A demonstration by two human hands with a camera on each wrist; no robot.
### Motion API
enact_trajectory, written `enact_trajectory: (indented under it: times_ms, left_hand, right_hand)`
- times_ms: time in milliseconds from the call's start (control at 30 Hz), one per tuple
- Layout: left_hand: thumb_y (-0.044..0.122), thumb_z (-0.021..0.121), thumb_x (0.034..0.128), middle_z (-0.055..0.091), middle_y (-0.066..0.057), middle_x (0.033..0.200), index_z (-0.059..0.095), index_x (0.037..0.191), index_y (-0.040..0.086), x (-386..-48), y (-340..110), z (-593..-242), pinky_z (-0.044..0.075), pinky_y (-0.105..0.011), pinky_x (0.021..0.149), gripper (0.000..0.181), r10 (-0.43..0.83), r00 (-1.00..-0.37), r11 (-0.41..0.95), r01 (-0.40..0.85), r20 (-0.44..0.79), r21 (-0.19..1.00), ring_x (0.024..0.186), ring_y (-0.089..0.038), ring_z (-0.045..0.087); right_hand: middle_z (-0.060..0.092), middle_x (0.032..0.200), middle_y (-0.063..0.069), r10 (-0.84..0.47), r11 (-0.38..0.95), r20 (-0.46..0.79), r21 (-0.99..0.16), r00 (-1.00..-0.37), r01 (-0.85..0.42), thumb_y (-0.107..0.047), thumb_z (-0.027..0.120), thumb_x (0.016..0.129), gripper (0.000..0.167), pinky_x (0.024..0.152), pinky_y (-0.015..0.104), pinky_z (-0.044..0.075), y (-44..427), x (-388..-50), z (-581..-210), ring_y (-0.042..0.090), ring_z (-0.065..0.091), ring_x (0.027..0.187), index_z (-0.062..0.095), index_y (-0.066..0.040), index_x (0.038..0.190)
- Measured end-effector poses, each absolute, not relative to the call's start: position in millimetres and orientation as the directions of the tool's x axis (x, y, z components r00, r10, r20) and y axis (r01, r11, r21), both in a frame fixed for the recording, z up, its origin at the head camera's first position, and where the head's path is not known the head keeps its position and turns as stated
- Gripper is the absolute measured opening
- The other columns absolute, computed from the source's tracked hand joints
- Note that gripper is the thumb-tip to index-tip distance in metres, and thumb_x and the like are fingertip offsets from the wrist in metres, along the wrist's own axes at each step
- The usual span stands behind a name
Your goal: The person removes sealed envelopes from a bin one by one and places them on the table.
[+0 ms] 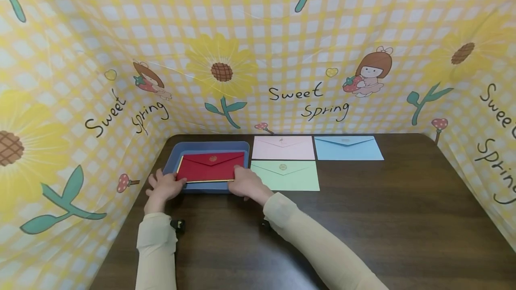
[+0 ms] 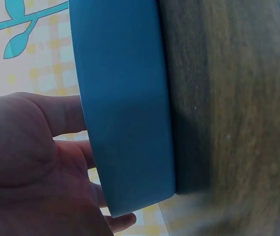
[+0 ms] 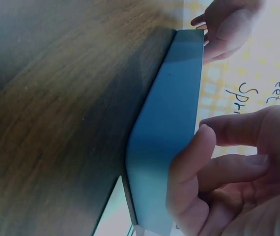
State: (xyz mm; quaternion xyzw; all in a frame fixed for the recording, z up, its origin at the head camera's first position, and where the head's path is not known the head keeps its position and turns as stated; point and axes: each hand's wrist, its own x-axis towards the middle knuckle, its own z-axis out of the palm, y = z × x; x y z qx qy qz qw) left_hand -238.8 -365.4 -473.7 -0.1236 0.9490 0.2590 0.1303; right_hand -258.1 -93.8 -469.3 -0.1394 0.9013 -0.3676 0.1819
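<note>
A red envelope [image 1: 211, 168] with gold edging and a gold seal lies over the floor of a blue tray [image 1: 219, 187]. My left hand [image 1: 164, 187] is at the tray's near left corner. Its thumb touches the envelope's lower left corner, and the other fingers spread loosely past the left rim. My right hand [image 1: 249, 183] is at the near right corner, thumb and forefinger curled about the envelope's lower right corner; the contact itself is hidden. The left wrist view shows the tray wall [image 2: 125, 108] hiding some fingertips. In the right wrist view the right fingers [image 3: 191, 157] curl over the rim.
Right of the tray lie a pink envelope [image 1: 283, 150], a green envelope [image 1: 294, 180] and a blue envelope [image 1: 348, 149], all flat. They rest on a dark wooden table [image 1: 363, 218]. Yellow checked cloth [image 1: 262, 48] hangs behind and along both sides.
</note>
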Motion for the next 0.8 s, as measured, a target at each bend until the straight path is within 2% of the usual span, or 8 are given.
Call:
enact_trajectory:
  times_ms: [67,233,333,467,600,700,800]
  left_hand:
    - [0.030,0.052,0.1073,-0.005,-0.046,0.158,0.037,0.151,-0.017,-239.4,-366.0,-474.1,0.005,-0.087,0.105,0.066,-0.165,-0.938,0.837,-0.297,-0.306,0.460,0.144,-0.065,-0.015]
    - [0.028,0.057,0.1046,-0.004,-0.046,0.158,0.040,0.149,-0.018,-239.6,-367.3,-475.7,0.007,-0.088,0.103,0.066,-0.161,-0.944,0.844,-0.283,-0.288,0.455,0.144,-0.066,-0.013]
    - [0.027,0.059,0.1039,-0.003,-0.046,0.159,0.044,0.147,-0.017,-240.5,-367.6,-474.7,0.006,-0.088,0.103,0.064,-0.171,-0.950,0.841,-0.278,-0.260,0.465,0.144,-0.066,-0.012]
    - [0.028,0.060,0.1041,0.000,-0.045,0.159,0.047,0.145,-0.017,-241.4,-367.7,-472.7,0.005,-0.087,0.103,0.062,-0.200,-0.953,0.829,-0.287,-0.226,0.479,0.144,-0.065,-0.009]
    - [0.029,0.060,0.1046,0.001,-0.045,0.160,0.047,0.146,-0.016,-240.9,-367.5,-471.2,0.005,-0.086,0.103,0.062,-0.211,-0.951,0.825,-0.296,-0.224,0.481,0.144,-0.065,-0.007]
    - [0.029,0.060,0.1052,0.001,-0.045,0.160,0.047,0.147,-0.015,-239.9,-367.7,-471.3,0.005,-0.086,0.103,0.062,-0.208,-0.951,0.826,-0.296,-0.229,0.480,0.145,-0.065,-0.008]
    - [0.029,0.060,0.1053,0.003,-0.045,0.160,0.050,0.145,-0.015,-239.3,-368.0,-472.4,0.005,-0.087,0.102,0.060,-0.207,-0.951,0.829,-0.296,-0.231,0.475,0.145,-0.065,-0.007]
  right_hand:
    - [0.061,0.089,0.007,-0.382,0.680,-0.220,-0.724,-0.897,-0.112,-0.020,0.071,0.096,0.031,0.047,0.033,0.056,-93.1,-259.2,-469.9,0.022,0.063,0.062,0.060,-0.004,0.120]
    - [0.064,0.102,0.008,-0.375,0.651,-0.224,-0.755,-0.900,-0.083,-0.024,0.070,0.100,0.048,0.048,0.031,0.055,-91.0,-260.5,-470.0,0.024,0.065,0.062,0.058,-0.003,0.142]
    - [0.066,0.115,0.012,-0.371,0.612,-0.209,-0.788,-0.905,-0.069,-0.024,0.070,0.100,0.055,0.048,0.031,0.055,-89.9,-261.0,-468.3,0.027,0.068,0.065,0.055,-0.003,0.148]
    - [0.067,0.122,0.015,-0.368,0.571,-0.184,-0.818,-0.912,-0.065,-0.023,0.071,0.100,0.053,0.048,0.030,0.055,-88.6,-262.2,-465.9,0.028,0.067,0.062,0.057,-0.002,0.147]
    - [0.068,0.121,0.015,-0.355,0.545,-0.169,-0.836,-0.919,-0.056,-0.022,0.070,0.101,0.050,0.047,0.030,0.054,-87.5,-263.4,-464.7,0.024,0.061,0.052,0.059,-0.001,0.145]
    - [0.067,0.122,0.015,-0.348,0.540,-0.173,-0.840,-0.922,-0.046,-0.022,0.070,0.102,0.048,0.047,0.030,0.054,-86.6,-263.1,-463.9,0.022,0.059,0.049,0.059,-0.002,0.145]
    - [0.069,0.116,0.013,-0.340,0.540,-0.183,-0.841,-0.923,-0.032,-0.023,0.069,0.102,0.047,0.048,0.029,0.053,-85.1,-262.9,-462.9,0.022,0.059,0.049,0.060,-0.002,0.144]
